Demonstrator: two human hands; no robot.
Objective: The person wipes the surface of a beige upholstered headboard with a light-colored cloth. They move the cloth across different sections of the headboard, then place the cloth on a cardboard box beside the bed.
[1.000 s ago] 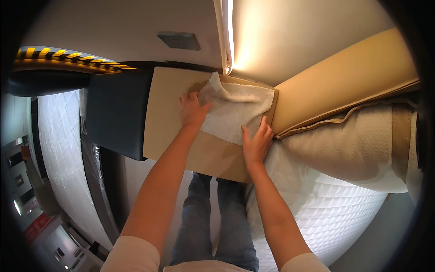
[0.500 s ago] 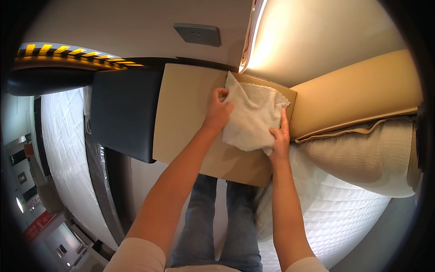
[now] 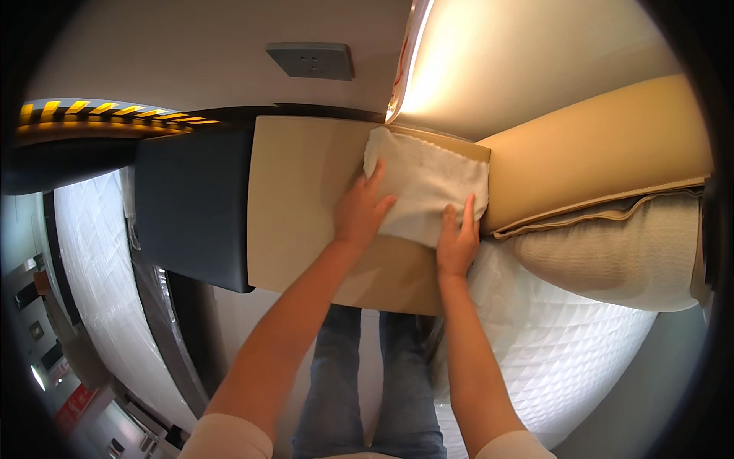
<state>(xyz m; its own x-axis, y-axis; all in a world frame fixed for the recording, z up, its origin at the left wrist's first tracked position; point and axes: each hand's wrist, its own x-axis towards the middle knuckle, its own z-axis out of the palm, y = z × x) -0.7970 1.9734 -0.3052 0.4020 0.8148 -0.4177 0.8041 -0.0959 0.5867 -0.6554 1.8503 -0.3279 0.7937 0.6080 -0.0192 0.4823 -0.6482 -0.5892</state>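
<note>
A white cloth (image 3: 428, 180) lies spread over the right part of a beige nightstand top (image 3: 306, 199). My left hand (image 3: 361, 208) rests at the cloth's left edge, its fingers stretched out and apart. At the lower right corner of the cloth is my right hand (image 3: 459, 246), with its fingers extended flat on the fabric. Neither hand is closed round the cloth. Part of the cloth's near right edge is hidden under the right hand.
A dark upholstered block (image 3: 195, 206) adjoins the nightstand on the left. To the right stand a tan padded headboard (image 3: 596, 145) and a white quilted mattress (image 3: 566, 352). The back wall carries a grey socket plate (image 3: 312, 61) and a bright light strip (image 3: 409, 61).
The cloth, earlier bunched with a raised far left corner, now lies flatter. My left hand has let go of its edge and opened. My right hand has moved slightly left, onto the cloth.
</note>
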